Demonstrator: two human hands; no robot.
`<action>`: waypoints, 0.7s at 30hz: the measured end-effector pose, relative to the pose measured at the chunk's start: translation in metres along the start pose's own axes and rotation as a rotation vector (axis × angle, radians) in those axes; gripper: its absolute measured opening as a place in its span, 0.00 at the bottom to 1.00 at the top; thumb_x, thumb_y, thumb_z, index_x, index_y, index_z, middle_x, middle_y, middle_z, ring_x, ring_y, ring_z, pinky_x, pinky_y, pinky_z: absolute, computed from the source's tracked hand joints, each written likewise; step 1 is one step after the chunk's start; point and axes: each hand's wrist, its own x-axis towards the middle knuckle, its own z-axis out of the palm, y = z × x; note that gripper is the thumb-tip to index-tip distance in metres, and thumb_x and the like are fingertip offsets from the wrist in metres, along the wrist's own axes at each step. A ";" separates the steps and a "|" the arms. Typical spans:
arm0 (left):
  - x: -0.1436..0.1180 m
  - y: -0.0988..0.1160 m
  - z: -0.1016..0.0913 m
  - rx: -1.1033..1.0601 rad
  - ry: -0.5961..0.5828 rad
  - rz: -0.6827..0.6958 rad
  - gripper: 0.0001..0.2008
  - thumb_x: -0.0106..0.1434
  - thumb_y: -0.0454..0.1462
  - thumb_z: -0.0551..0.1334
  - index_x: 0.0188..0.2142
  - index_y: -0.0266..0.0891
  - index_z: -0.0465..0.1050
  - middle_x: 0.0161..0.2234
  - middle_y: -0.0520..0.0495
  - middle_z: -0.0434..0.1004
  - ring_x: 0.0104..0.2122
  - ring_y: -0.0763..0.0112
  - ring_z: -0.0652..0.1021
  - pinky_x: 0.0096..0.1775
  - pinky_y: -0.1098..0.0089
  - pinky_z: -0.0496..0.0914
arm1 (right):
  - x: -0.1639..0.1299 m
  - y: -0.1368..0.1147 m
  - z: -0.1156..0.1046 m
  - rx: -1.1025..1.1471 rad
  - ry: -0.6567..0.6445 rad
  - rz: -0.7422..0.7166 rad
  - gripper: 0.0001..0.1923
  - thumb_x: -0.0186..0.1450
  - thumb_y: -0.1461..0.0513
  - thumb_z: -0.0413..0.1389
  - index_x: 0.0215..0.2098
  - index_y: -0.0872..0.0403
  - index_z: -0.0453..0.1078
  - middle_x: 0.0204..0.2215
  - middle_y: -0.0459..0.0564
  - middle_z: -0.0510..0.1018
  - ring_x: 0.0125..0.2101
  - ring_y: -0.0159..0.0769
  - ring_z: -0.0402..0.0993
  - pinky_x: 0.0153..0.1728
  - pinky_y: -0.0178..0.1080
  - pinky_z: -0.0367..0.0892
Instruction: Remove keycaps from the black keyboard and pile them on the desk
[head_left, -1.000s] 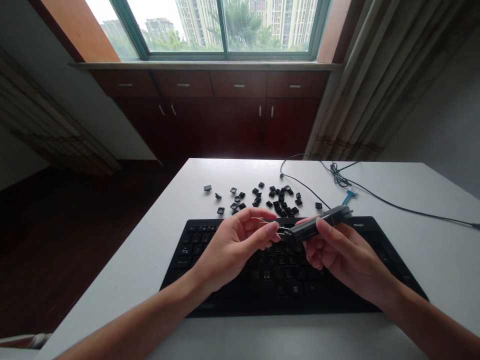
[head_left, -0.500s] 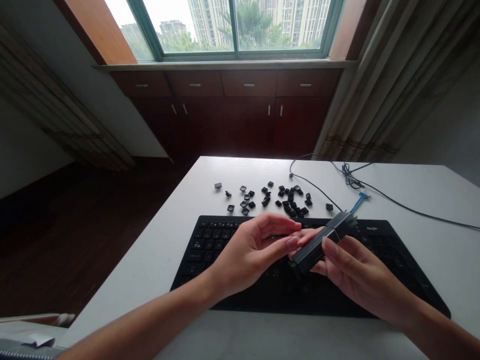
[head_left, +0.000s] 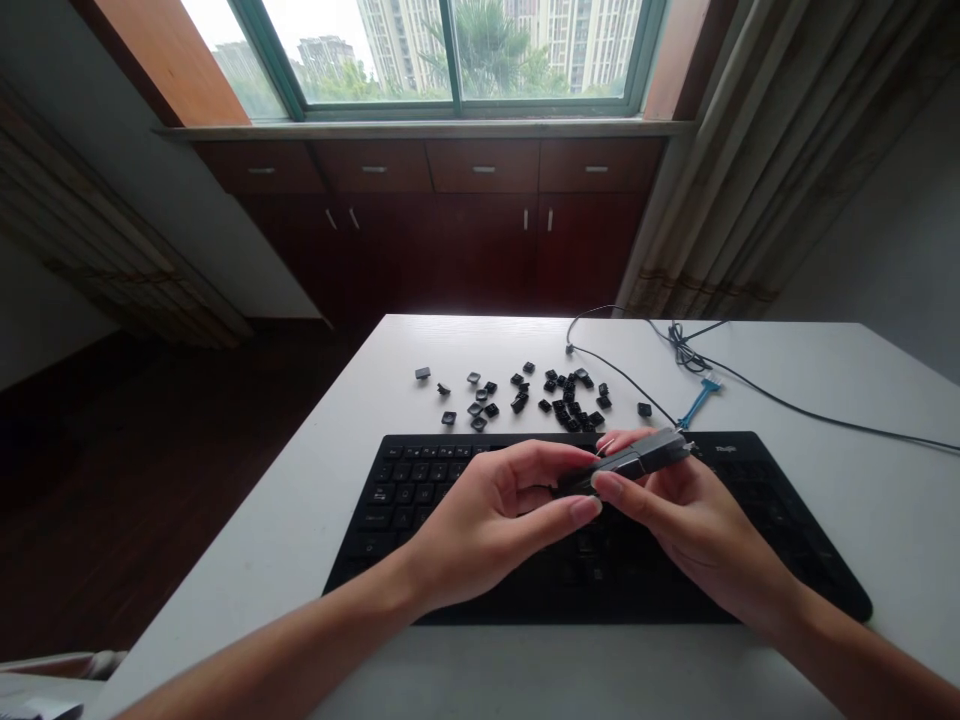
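A dark grey, bar-shaped tool (head_left: 646, 456) is held over the middle of the keyboard, lying nearly level. A thin seam or band crosses it, its right end looks jagged, and a fine wire-like piece shows by its upper side. My right hand (head_left: 694, 510) grips it between thumb and fingers. My left hand (head_left: 499, 515) closes its thumb and fingers about the tool's left end, part of which is hidden. Under both hands lies a black keyboard (head_left: 757, 530), its middle mostly covered and dark.
Several loose black keycaps (head_left: 574, 410) are scattered on the white table (head_left: 300, 500) behind the keyboard. A blue brush-like tool (head_left: 701, 400) lies to their right, near a bundled black cable (head_left: 684, 350). Beyond the table are a cabinet (head_left: 480, 240) and a window.
The dark tool has turned from a steep slant to nearly level. My left fingers have come onto its left end. The whole view has shifted slightly.
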 end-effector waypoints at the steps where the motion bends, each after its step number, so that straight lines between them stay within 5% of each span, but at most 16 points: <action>1: 0.000 -0.001 0.000 -0.022 0.009 -0.005 0.19 0.65 0.37 0.70 0.55 0.39 0.76 0.52 0.43 0.81 0.52 0.66 0.81 0.55 0.68 0.75 | 0.000 0.000 0.001 0.033 -0.002 0.004 0.15 0.59 0.61 0.71 0.41 0.48 0.74 0.41 0.44 0.78 0.42 0.32 0.75 0.45 0.34 0.71; 8: 0.002 0.000 0.001 -0.120 0.001 -0.024 0.15 0.69 0.39 0.66 0.53 0.36 0.76 0.48 0.42 0.83 0.45 0.65 0.84 0.52 0.62 0.79 | 0.001 -0.003 0.000 0.140 -0.074 0.095 0.19 0.62 0.60 0.69 0.51 0.47 0.76 0.37 0.45 0.81 0.37 0.30 0.77 0.40 0.33 0.74; 14: -0.001 -0.001 -0.001 0.362 0.135 0.263 0.14 0.60 0.38 0.73 0.46 0.37 0.82 0.46 0.44 0.82 0.45 0.67 0.82 0.48 0.71 0.78 | -0.002 0.002 0.001 -0.093 -0.097 -0.111 0.08 0.63 0.62 0.67 0.42 0.48 0.81 0.40 0.46 0.82 0.34 0.29 0.76 0.36 0.30 0.74; 21: 0.000 -0.005 -0.005 0.548 0.128 0.375 0.15 0.60 0.38 0.74 0.46 0.37 0.81 0.40 0.46 0.82 0.33 0.76 0.76 0.37 0.75 0.74 | -0.007 -0.001 0.000 -0.406 -0.136 -0.305 0.16 0.71 0.61 0.58 0.55 0.41 0.76 0.47 0.46 0.82 0.34 0.29 0.80 0.36 0.29 0.77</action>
